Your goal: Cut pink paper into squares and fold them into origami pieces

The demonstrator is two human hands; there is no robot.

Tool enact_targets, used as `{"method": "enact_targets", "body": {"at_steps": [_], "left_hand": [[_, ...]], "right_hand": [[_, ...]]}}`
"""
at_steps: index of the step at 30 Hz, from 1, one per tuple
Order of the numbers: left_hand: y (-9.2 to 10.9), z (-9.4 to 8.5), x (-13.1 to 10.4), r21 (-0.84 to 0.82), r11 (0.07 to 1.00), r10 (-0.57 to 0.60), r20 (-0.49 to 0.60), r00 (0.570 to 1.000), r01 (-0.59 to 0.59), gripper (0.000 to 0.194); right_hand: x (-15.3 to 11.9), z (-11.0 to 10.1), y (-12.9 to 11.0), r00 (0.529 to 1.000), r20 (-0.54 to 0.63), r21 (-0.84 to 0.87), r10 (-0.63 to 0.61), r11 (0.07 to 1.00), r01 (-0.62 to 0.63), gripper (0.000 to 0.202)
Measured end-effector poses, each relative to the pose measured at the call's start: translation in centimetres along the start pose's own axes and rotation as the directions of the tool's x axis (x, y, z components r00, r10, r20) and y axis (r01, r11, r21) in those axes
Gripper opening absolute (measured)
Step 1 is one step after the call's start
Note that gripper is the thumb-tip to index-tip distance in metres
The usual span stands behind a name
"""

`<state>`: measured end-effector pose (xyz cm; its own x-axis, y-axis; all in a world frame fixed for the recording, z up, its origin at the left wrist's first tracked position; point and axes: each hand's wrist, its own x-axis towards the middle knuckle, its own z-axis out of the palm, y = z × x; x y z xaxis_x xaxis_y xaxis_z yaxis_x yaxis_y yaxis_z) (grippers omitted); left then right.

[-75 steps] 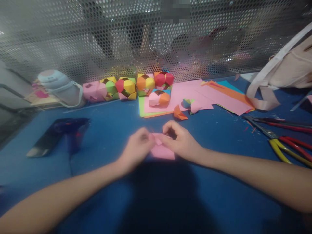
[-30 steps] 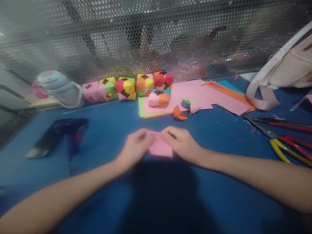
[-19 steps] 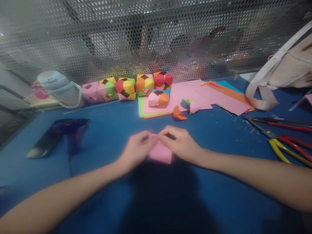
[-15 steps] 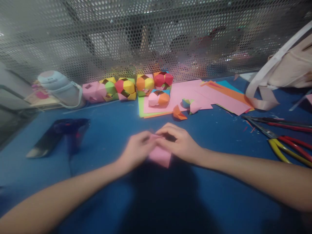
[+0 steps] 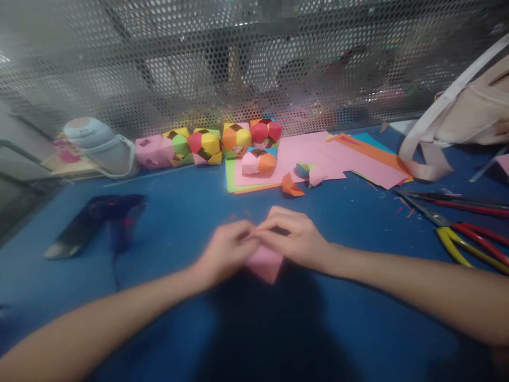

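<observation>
A small folded pink paper (image 5: pixel 267 264) is held between both hands near the middle of the blue table. My left hand (image 5: pixel 230 244) has its fingers closed on the paper's upper left part. From the right, my right hand (image 5: pixel 294 233) pinches its upper edge, the fingertips of both hands meeting. The lower corner of the paper points toward me. Just beyond the hands lie a folded orange piece (image 5: pixel 292 185) and a folded piece of blue, green and pink (image 5: pixel 312 174).
Folded paper balls (image 5: pixel 204 146) line the back by a perforated metal screen (image 5: pixel 178 69). Pink sheets (image 5: pixel 302 151) lie behind. Yellow-and-red-handled scissors (image 5: pixel 449 244) and a bag (image 5: pixel 473 111) are right. A glue gun (image 5: pixel 115 209) and a cup (image 5: pixel 99 146) are left.
Both hands and the pink paper have shifted slightly down. My fingertips have come together over the paper's upper edge, covering more of it.
</observation>
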<state>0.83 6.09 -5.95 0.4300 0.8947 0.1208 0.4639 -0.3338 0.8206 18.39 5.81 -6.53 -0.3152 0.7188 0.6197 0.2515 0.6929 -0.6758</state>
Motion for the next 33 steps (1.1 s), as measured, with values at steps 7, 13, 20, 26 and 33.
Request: {"method": "enact_targets", "body": {"at_steps": [7,13,20,26,33], "left_hand": [[-0.62,-0.07,0.16,-0.097,0.995,-0.048,-0.076,0.996,0.040,0.019],[-0.59,-0.06,0.14,-0.180,0.982,-0.086,-0.131,0.988,0.062,0.018],[-0.42,-0.10,0.27,-0.168,0.984,-0.083,-0.115,0.990,0.063,0.011],[-0.46,-0.21,0.36,-0.124,0.987,-0.112,-0.098,0.989,0.100,0.004],[-1.08,-0.47,0.85,-0.300,0.944,-0.240,-0.323,0.915,0.141,0.008]], "right_hand": [[0.10,0.02,-0.04,0.987,-0.037,-0.022,0.158,0.987,-0.159,0.016],[0.17,0.10,0.02,0.973,-0.030,0.034,0.229,0.973,-0.228,0.015],[0.15,0.21,0.47,0.983,-0.018,0.007,0.182,0.983,-0.181,0.017],[0.21,0.33,0.69,0.983,0.041,-0.006,0.178,0.984,-0.178,0.012],[0.10,0.50,0.33,0.947,-0.001,-0.019,0.321,0.947,-0.321,0.013]]}}
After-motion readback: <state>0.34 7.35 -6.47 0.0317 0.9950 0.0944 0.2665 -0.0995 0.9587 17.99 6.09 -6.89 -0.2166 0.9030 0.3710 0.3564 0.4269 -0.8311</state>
